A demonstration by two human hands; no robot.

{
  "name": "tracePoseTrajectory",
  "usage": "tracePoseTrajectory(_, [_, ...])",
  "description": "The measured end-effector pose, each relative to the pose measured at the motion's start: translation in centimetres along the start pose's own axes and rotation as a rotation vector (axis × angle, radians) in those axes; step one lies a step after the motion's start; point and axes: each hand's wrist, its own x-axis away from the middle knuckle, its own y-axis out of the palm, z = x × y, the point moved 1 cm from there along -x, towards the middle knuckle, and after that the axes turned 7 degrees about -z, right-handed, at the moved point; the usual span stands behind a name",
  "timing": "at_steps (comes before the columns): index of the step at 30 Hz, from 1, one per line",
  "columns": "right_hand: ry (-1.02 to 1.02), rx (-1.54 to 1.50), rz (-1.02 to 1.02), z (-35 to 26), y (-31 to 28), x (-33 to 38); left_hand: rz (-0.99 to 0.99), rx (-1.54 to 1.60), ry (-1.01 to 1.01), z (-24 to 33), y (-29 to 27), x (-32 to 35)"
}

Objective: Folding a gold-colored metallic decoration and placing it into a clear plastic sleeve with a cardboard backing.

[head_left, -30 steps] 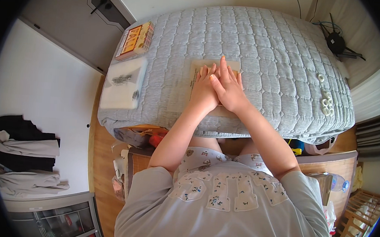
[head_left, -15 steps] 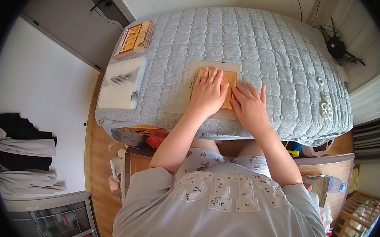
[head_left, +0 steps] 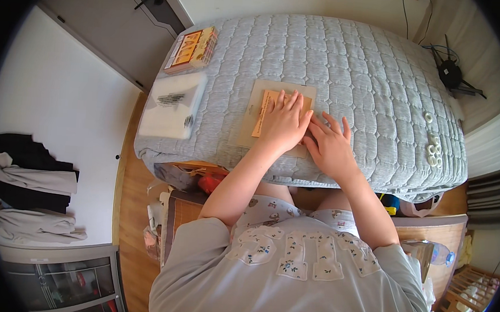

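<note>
A flat orange-brown packet (head_left: 266, 112) lies inside or on a translucent plastic bag (head_left: 259, 88) near the front of the bed; I cannot tell which. My left hand (head_left: 287, 122) rests flat across the packet's middle and right part, fingers stretched out. At the packet's right edge, my right hand (head_left: 333, 148) has its fingers spread and bent a little. Its thumb and forefinger come close to the left hand and seem to touch the bag's edge. Both palms hide much of the packet and the bag's right side.
A stack of clear plastic bags (head_left: 172, 105) lies to the left, with a patterned box (head_left: 192, 49) behind it. Several white rings (head_left: 434, 150) sit at the right of the quilted bed (head_left: 360, 65). A black router (head_left: 450, 73) stands by the far right wall.
My left hand has slid right over the packet, baring its printed left part. The right hand stays at the right edge. The whole view has shifted slightly.
</note>
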Motion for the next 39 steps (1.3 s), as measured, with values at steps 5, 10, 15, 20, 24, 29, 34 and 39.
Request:
tracePoseTrajectory(5, [-0.125,0.11,-0.056,0.2,0.6,-0.6,-0.016,0.001,0.008,0.3,-0.3,0.0])
tracePoseTrajectory(10, [-0.151,0.099,-0.117,-0.1,0.6,-1.5,-0.042,-0.001,0.006,0.2,-0.5,0.0])
tracePoseTrajectory(15, [-0.161,0.118,-0.14,0.1,0.7,-2.0,-0.053,0.024,0.015,0.0,-0.6,0.0])
tracePoseTrajectory(20, [-0.202,0.109,-0.106,0.3,0.6,-1.5,-0.062,-0.01,0.03,-0.3,-0.4,0.2])
tracePoseTrajectory(24, [-0.148,-0.016,-0.058,1.1,-0.5,0.3,-0.098,-0.067,0.092,0.1,-0.2,0.3])
tracePoseTrajectory(29, [-0.036,-0.175,-0.033,5.1,-6.1,5.5,-0.196,-0.24,0.16,0.9,-0.6,1.0])
tracePoseTrajectory(34, [0.325,0.23,0.337,16.3,-12.7,9.5,-0.255,-0.258,0.312,1.2,-0.8,0.9])
tracePoseTrajectory(39, [0.92,0.341,0.438,31.7,-19.9,11.0,-0.261,-0.253,0.548,4.6,0.1,-1.4])
